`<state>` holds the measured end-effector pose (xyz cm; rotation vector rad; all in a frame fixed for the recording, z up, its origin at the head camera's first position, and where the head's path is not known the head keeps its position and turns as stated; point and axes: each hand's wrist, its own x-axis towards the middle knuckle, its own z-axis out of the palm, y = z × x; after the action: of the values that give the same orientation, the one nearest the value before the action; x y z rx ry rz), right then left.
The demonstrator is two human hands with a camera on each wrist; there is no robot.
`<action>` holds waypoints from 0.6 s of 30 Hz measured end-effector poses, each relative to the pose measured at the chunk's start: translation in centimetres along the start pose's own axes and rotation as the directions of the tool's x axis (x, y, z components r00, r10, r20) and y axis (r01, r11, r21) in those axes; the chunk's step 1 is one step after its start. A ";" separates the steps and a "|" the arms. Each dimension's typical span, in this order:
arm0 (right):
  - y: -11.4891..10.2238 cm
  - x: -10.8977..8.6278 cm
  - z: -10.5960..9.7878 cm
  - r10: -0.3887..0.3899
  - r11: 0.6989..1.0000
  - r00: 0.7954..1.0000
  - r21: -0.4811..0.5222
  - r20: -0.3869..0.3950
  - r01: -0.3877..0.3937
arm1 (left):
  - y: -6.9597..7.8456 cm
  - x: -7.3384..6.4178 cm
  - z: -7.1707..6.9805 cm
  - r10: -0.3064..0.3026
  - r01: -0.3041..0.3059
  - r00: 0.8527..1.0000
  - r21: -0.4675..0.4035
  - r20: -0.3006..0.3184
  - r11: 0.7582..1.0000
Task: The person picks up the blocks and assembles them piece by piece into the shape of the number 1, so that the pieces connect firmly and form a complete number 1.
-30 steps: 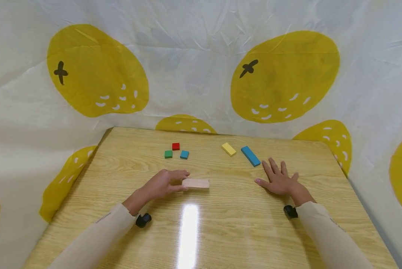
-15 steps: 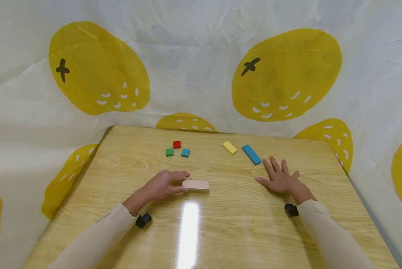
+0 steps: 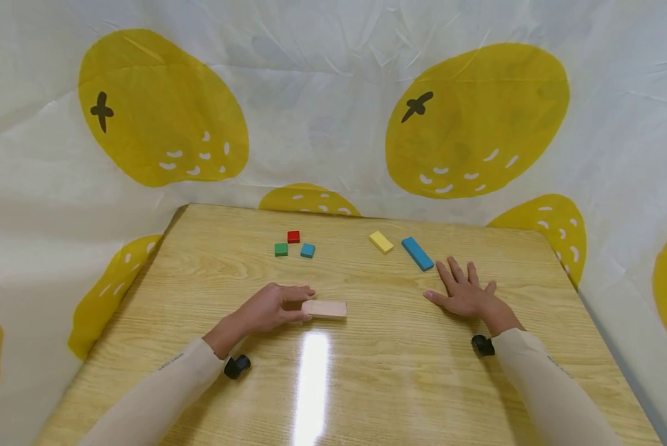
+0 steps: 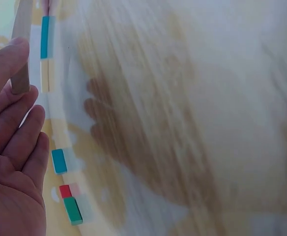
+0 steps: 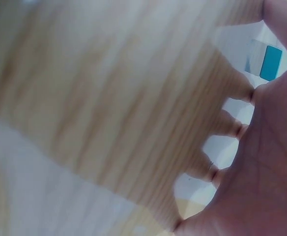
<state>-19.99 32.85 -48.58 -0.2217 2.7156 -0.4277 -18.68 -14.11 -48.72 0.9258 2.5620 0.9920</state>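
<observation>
My left hand (image 3: 269,306) pinches the left end of a plain pale wooden block (image 3: 328,309) between thumb and index finger, near the middle of the table. In the left wrist view, that block (image 4: 21,78) shows edge-on, with the other fingers loosely curled below it. To the right, my right hand (image 3: 463,297) lies palm down with fingers spread, its fingertips on the tabletop and nothing in its grasp. Just beyond its index finger lies a long blue block (image 3: 417,254). Part of a blue block (image 5: 271,63) appears past the thumb side in the right wrist view.
A yellow block (image 3: 381,242) lies left of the long blue one. Farther left, small red (image 3: 293,236), green (image 3: 281,249) and blue (image 3: 308,250) square blocks form a loose triangle. A white curtain (image 3: 317,111) with yellow fruit prints hangs behind the wooden table (image 3: 389,384).
The head view has tilted slightly, so the far blocks and curtain prints sit a little higher. Both hands and the pale block keep their places.
</observation>
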 end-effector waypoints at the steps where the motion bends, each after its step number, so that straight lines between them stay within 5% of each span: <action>1: 0.0 0.0 0.0 0.002 1.000 1.000 0.000 0.001 -0.002 | 0.0 0.0 0.0 0.008 -0.008 1.000 0.000 -0.001 1.000; 18: 2.1 1.3 1.2 -0.030 0.997 0.999 0.073 -0.016 0.031 | -0.4 -0.4 0.8 0.057 -0.057 0.998 -0.002 -0.005 0.998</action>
<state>-20.90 34.30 -50.74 -0.2414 2.7088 -0.5386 -18.25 -14.16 -49.62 1.0022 2.5513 1.0131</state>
